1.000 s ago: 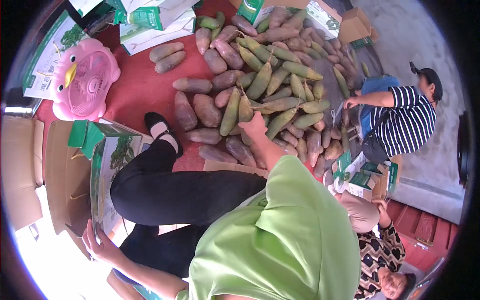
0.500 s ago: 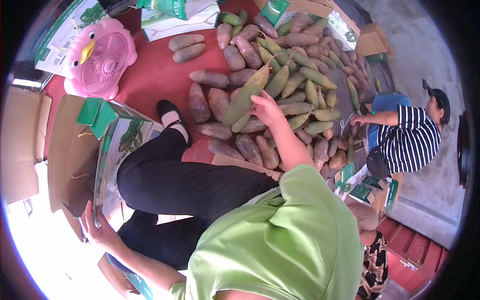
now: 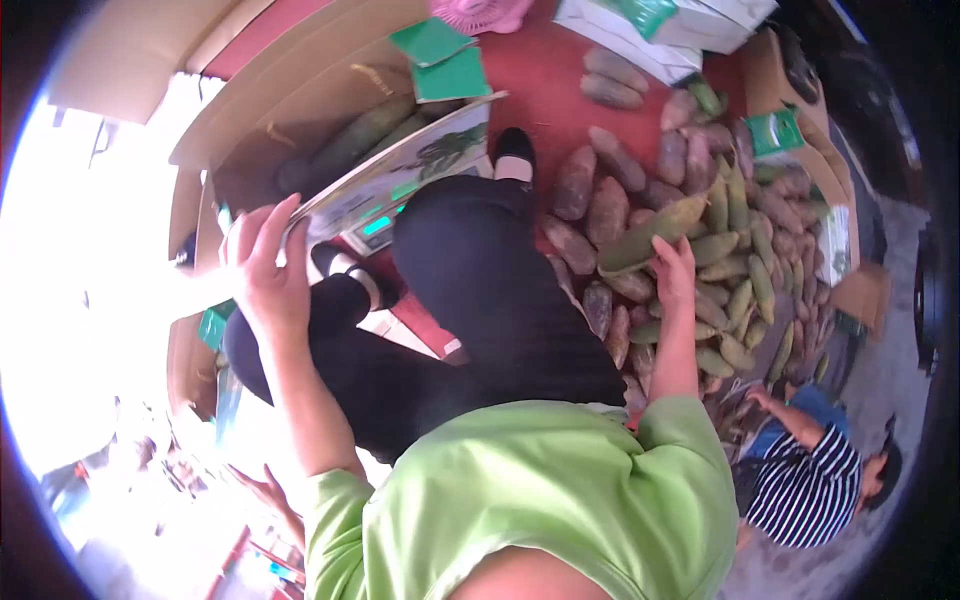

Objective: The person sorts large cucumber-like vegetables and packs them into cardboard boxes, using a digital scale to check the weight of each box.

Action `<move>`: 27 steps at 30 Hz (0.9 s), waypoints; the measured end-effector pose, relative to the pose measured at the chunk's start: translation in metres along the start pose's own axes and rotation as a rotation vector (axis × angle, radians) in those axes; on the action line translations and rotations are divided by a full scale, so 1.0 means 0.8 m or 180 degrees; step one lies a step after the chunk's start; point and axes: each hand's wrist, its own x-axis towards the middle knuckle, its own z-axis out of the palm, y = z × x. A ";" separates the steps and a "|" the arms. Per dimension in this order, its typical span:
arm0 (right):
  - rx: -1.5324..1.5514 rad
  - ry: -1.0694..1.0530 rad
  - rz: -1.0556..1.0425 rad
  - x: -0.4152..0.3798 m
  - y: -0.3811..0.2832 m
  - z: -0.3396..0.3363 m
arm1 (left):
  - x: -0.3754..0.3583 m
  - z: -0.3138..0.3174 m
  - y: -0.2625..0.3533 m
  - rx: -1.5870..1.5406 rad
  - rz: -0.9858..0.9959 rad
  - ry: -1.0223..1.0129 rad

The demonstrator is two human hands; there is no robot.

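Note:
A long green radish (image 3: 650, 236) is in my right hand (image 3: 674, 268), its fingers wrapped round the lower right side. Beneath and around it lies a heap of reddish-brown radishes (image 3: 607, 212) and green ones (image 3: 740, 300). My left hand (image 3: 268, 262) is at the near edge of an open cardboard box (image 3: 330, 90), with the fingers bent over the rim of its printed side panel (image 3: 400, 165). Large dark green radishes (image 3: 365, 135) lie inside that box. Green flaps (image 3: 440, 60) stand at its far corner.
A person in a striped shirt (image 3: 808, 490) crouches at the lower right. Another person's hand (image 3: 265, 490) shows at the lower left. A pink fan (image 3: 482, 12) and white boxes (image 3: 670, 35) are at the top. A scale with a lit display (image 3: 377, 227) sits beside the printed panel.
The view has turned, so the heap and the box sit further right. The radish is still in my right hand. My left hand has come up to the box edge.

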 end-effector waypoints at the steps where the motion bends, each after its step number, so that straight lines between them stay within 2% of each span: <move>1: -0.0045 -0.0098 0.0021 0.000 0.002 0.004 | 0.002 -0.002 0.001 0.0017 0.0042 0.0007; 5: -0.0332 -0.0038 0.0116 -0.006 0.005 0.013 | 0.004 -0.005 0.004 -0.0006 0.0158 0.0077; 16: -0.1165 -0.0293 -0.0434 0.010 0.002 0.034 | 0.003 -0.004 -0.006 -0.0098 0.0288 0.0200; 19: -0.1308 -0.0188 -0.0372 0.010 -0.005 0.047 | 0.003 -0.008 -0.005 -0.0088 0.0291 0.0166; 23: -0.1250 -0.0350 -0.0697 -0.009 -0.059 0.106 | 0.004 -0.006 -0.005 -0.0001 0.0412 0.0110; 25: -0.1263 -0.0447 -0.0529 -0.025 -0.106 0.150 | 0.004 -0.011 -0.003 0.0008 0.0453 0.0065; 27: -0.1143 -0.0741 -0.1553 -0.029 -0.139 0.188 | 0.003 -0.013 -0.004 -0.0027 0.0420 -0.0145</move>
